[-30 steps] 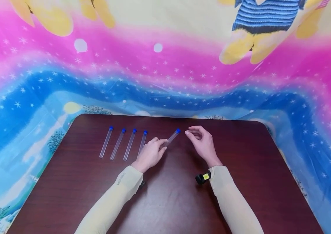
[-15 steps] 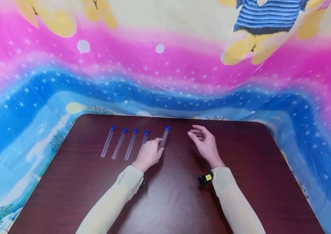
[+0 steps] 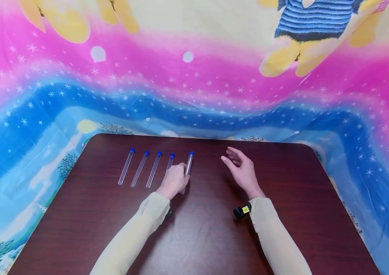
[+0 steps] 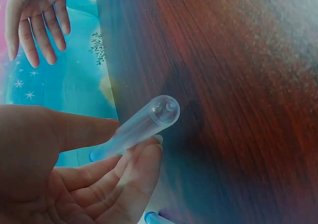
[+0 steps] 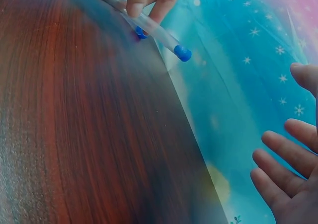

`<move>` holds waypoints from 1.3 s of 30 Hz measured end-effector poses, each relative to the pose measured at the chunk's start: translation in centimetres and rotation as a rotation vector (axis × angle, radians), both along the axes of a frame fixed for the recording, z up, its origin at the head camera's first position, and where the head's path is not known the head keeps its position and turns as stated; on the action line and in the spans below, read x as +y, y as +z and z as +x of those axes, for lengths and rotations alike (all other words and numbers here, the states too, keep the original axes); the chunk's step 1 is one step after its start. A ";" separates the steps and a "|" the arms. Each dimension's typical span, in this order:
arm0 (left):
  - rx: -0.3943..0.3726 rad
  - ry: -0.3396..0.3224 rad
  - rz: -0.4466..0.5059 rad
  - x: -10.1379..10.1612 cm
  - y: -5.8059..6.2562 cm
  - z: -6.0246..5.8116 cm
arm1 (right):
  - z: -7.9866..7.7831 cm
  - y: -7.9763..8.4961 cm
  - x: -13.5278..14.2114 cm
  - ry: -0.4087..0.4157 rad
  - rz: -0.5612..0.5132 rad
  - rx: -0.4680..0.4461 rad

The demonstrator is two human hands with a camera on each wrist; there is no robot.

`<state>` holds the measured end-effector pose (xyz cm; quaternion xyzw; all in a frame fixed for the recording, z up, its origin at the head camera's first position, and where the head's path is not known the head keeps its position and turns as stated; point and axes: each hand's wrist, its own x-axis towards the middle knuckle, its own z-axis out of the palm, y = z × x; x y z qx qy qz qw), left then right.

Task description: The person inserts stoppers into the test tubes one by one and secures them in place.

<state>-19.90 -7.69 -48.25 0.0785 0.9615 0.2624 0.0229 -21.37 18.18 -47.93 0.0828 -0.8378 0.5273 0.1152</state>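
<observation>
My left hand (image 3: 173,179) pinches a clear test tube (image 3: 189,164) with a blue cap between thumb and fingers. In the left wrist view the rounded bottom of this test tube (image 4: 165,111) points toward the camera. The right wrist view shows its blue cap (image 5: 183,53) at the far end. Left of the hand, several capped test tubes lie side by side, among them the leftmost test tube (image 3: 126,167); the nearest test tube (image 3: 170,160) is partly hidden by the hand. My right hand (image 3: 242,169) hovers over the table, fingers relaxed, holding nothing.
A dark reddish-brown table (image 3: 201,236) with rounded corners fills the lower view. Behind and beside it hangs a patterned cloth (image 3: 187,95) in pink and blue. A black wrist camera (image 3: 242,210) sits below the right wrist.
The left hand has drawn the held test tube leftward and turned it from a slant to nearly parallel with the row. The right hand has shifted only slightly.
</observation>
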 end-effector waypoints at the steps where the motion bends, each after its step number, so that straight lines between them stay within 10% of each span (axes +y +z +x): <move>1: -0.004 0.005 -0.001 0.0 0.0 -0.1 | 0.0 0.0 0.0 -0.004 0.008 -0.003; 39: -0.043 0.122 -0.055 -0.6 0.3 -1.6 | -0.6 1.0 2.4 -0.020 0.135 -0.036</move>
